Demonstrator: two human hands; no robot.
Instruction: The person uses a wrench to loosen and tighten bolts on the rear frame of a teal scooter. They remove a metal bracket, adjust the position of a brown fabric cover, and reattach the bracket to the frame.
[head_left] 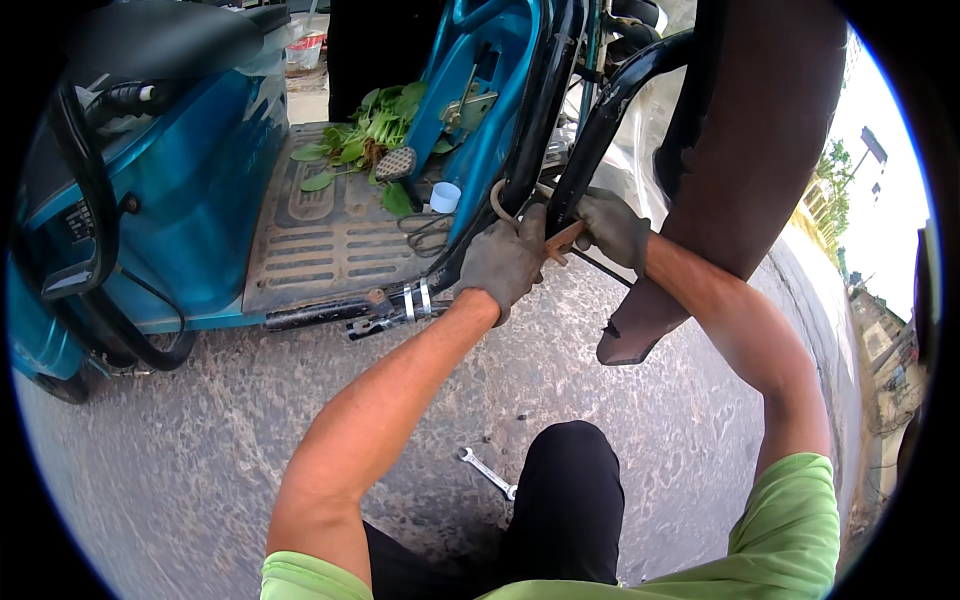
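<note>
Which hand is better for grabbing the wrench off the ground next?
Probably the left hand: it looks nearer the wrench than the right hand. Both are at the rusty metal piece, though.

We are seeing a small block of white printed characters on the glossy blue body panel, too small to read, and raised block lettering standing on the dusty grey-brown ribbed footboard.

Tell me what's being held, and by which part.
A rust-brown piece, apparently gripped at its left end by the left hand and its right end by the right hand.
</note>
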